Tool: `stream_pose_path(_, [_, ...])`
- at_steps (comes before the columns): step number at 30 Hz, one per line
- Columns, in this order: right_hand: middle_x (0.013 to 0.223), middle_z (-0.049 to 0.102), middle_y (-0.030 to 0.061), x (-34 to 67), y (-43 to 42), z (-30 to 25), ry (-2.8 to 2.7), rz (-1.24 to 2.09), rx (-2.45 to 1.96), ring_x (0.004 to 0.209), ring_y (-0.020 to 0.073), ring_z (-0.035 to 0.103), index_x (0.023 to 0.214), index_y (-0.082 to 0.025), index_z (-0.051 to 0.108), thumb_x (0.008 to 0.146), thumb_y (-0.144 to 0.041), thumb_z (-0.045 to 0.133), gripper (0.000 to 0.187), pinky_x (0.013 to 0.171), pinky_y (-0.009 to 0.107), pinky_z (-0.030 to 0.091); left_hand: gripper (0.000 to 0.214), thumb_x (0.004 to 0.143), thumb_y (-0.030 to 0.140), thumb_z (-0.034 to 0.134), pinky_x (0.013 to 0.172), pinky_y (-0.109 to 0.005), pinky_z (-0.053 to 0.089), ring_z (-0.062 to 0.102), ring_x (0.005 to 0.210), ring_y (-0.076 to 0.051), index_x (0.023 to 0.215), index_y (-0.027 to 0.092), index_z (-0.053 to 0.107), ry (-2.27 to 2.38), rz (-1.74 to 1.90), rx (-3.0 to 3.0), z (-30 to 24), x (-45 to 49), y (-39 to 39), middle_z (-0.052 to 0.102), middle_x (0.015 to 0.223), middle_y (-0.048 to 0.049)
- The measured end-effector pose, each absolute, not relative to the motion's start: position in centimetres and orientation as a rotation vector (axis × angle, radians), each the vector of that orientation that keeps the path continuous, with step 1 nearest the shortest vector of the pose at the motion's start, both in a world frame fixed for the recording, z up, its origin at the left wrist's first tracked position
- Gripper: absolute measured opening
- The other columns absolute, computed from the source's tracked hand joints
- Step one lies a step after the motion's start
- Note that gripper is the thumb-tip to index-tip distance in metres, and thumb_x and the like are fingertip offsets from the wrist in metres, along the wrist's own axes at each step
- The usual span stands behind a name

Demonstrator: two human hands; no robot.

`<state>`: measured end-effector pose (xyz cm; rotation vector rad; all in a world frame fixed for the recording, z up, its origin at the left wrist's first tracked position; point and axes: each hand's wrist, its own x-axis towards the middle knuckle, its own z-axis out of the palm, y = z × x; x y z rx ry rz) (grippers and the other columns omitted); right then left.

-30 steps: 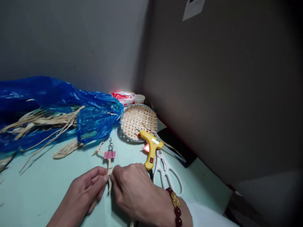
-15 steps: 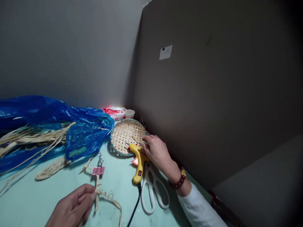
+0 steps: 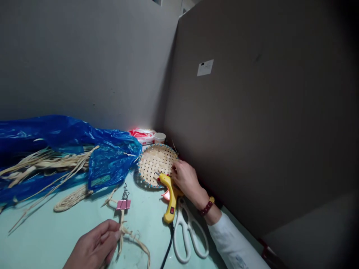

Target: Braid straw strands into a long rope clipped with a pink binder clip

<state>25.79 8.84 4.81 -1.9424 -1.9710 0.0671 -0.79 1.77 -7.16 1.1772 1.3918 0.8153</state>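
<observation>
My left hand [image 3: 97, 243] pinches a strip of straw [image 3: 121, 228] between thumb and fingertips. A pink binder clip [image 3: 123, 204] grips the strip's upper end, and a loose strand trails to the right. Over the right rim of a round woven basket [image 3: 157, 162], my right hand [image 3: 185, 177] has its fingers curled together; what they hold, if anything, is hidden. Close beside that hand lies a yellow glue gun [image 3: 170, 200], its nozzle over the basket's edge. White-handled scissors [image 3: 185, 237] lie just below the hand.
A blue plastic bag [image 3: 112, 160] with a bundle of straw [image 3: 58, 160] spreads over the left. Near it lies a coiled straw braid [image 3: 71, 199]. A red and white packet [image 3: 143, 135] and a paper cup [image 3: 159, 137] stand behind the basket. A dark partition [image 3: 238, 130] borders the right.
The view has shifted, so things appear farther right. The fingers of my right hand have drawn in, and a pale strand seen in the basket is out of sight. My left hand keeps its pinch.
</observation>
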Motion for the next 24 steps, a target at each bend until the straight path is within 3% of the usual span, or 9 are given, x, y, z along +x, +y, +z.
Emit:
stream_pose_path(4, [0.086, 0.067, 0.0054, 25.0, 6.2, 6.8, -1.985, 0.312, -1.672, 0.076, 0.0138, 0.06, 0.093, -0.015, 0.058, 0.094, -0.019, 0.045, 0.014, 0.067, 0.022, 0.042, 0.048, 0.063, 0.072, 0.063, 0.046, -0.021, 0.02, 0.03, 0.051, -0.012, 0.068, 0.024, 0.061, 1.338, 0.887, 1.01, -5.5, 0.0, 1.4, 0.037, 0.055, 0.0053])
stream_pose_path(8, [0.079, 0.065, 0.0017, 23.5, 3.9, 7.6, -1.719, 1.103, -1.12, 0.068, 0.0117, 0.059, 0.097, -0.017, 0.051, 0.09, -0.03, 0.056, 0.015, 0.059, 0.02, 0.042, 0.037, 0.065, 0.059, 0.067, 0.045, -0.02, 0.014, 0.027, 0.048, -0.011, 0.066, 0.023, 0.059, 1.371, 0.826, 1.056, -3.0, 0.6, 1.0, 0.035, 0.05, 0.0064])
stream_pose_path(10, [0.077, 0.064, 0.0018, 22.9, 3.4, 7.6, -1.62, 1.282, -1.003, 0.066, 0.011, 0.057, 0.092, -0.017, 0.054, 0.087, -0.03, 0.06, 0.015, 0.058, 0.02, 0.04, 0.035, 0.067, 0.056, 0.066, 0.043, -0.02, 0.009, 0.024, 0.046, -0.01, 0.066, 0.022, 0.058, 1.386, 0.79, 1.099, -2.0, 0.8, 0.9, 0.033, 0.047, 0.0074])
stream_pose_path(13, [0.082, 0.066, 0.0039, 22.4, 3.1, 7.3, -1.681, 1.299, -0.986, 0.069, 0.0111, 0.056, 0.087, -0.015, 0.063, 0.089, -0.027, 0.058, 0.013, 0.06, 0.021, 0.04, 0.035, 0.07, 0.056, 0.063, 0.041, -0.02, 0.006, 0.017, 0.042, -0.008, 0.066, 0.022, 0.056, 1.378, 0.772, 1.139, -1.1, 0.8, 0.8, 0.033, 0.044, 0.0087])
stream_pose_path(19, [0.097, 0.07, 0.0039, 21.7, 3.3, 6.0, -1.783, 1.164, -0.996, 0.087, 0.0145, 0.062, 0.101, -0.018, 0.07, 0.09, -0.019, 0.056, 0.018, 0.08, 0.025, 0.046, 0.034, 0.072, 0.054, 0.063, 0.039, -0.019, 0.007, 0.016, 0.043, -0.008, 0.067, 0.021, 0.054, 1.349, 0.767, 1.134, -0.7, 0.8, 0.7, 0.035, 0.046, 0.0092])
stream_pose_path(24, [0.09, 0.067, 0.0049, 21.7, 3.0, 5.6, -1.866, 0.75, -1.157, 0.087, 0.0164, 0.059, 0.082, -0.018, 0.069, 0.089, -0.025, 0.061, 0.013, 0.078, 0.027, 0.046, 0.03, 0.074, 0.048, 0.061, 0.037, -0.018, 0.009, 0.017, 0.039, -0.006, 0.07, 0.019, 0.054, 1.339, 0.74, 1.149, -0.2, 0.6, 0.8, 0.037, 0.044, 0.0102])
